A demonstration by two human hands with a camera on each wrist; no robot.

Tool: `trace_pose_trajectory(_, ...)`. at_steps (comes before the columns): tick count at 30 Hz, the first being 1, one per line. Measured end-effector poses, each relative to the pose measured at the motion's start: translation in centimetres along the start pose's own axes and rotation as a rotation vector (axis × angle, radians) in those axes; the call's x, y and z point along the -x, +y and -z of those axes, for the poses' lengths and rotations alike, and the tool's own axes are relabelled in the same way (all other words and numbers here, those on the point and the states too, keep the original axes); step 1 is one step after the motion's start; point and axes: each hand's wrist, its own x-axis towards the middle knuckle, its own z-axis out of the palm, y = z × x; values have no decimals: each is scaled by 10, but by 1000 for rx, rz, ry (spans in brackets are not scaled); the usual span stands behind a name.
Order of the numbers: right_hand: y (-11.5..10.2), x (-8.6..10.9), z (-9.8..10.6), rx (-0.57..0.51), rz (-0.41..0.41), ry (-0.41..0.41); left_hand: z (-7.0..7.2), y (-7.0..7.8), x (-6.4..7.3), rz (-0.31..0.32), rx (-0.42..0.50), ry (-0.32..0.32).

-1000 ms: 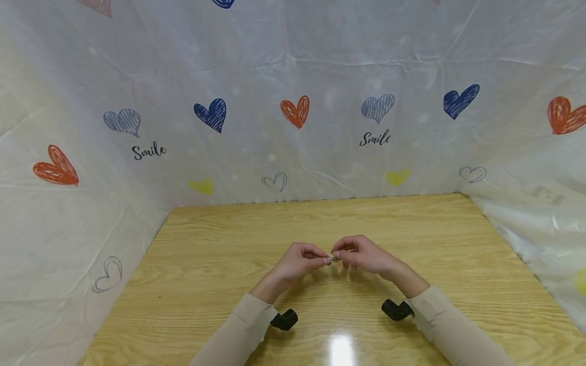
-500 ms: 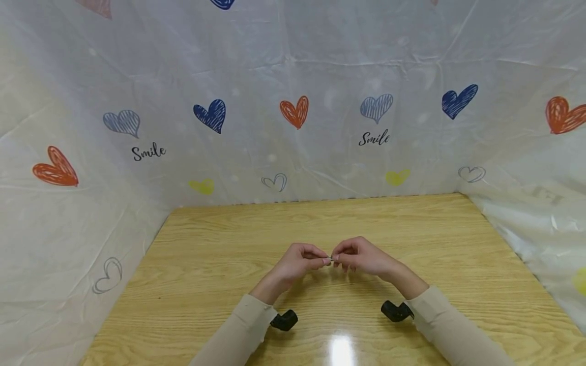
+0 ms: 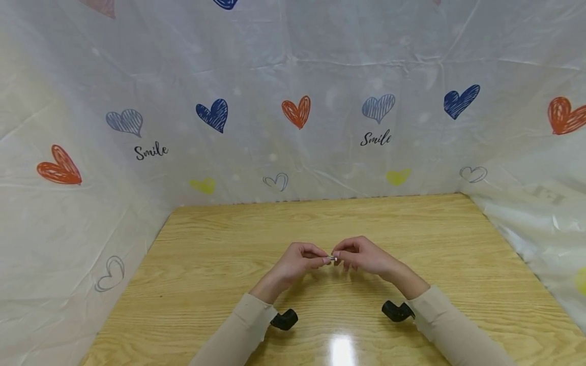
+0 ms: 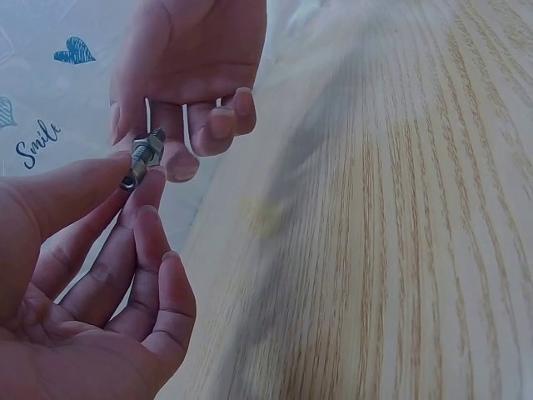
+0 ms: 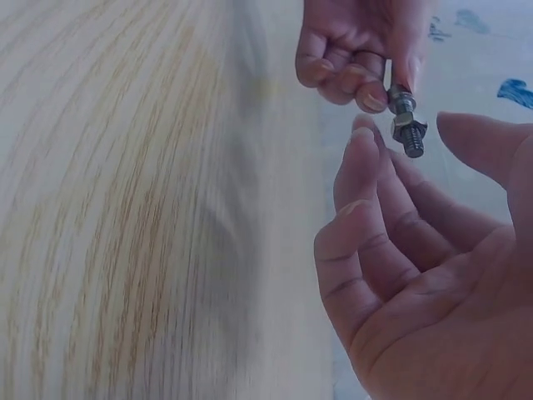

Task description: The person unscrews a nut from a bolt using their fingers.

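Note:
A small metal bolt [image 5: 403,103] with a hex nut [image 5: 408,131] on its threaded shaft is between the two hands, above the table. My left hand [image 3: 295,264] pinches the bolt's head end between thumb and fingertips, in the left wrist view close to the bolt's round end [image 4: 128,181]. The threaded tip points toward my right hand [image 3: 363,256]. In the right wrist view, the right thumb [image 5: 479,146] stands apart from the nut, and the loosely bent fingers lie below and beside it.
A wood-grain table [image 3: 220,234] spreads under both hands. White sheeting [image 3: 247,152] printed with hearts and "Smile" surrounds its back and sides. Black angular pieces [image 3: 285,319] show at both wrists, beside the beige sleeves [image 3: 238,328].
Half a second ago the right fingertips closed in over the nut end; now they have parted from it and more of the metal shows. The left hand has stayed in place.

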Motion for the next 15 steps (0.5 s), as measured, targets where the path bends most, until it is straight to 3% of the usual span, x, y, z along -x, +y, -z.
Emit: trace_pose_trajectory(15,1,-1,-2,-26,25,14,-1,-2,-2,-9,-5,0)
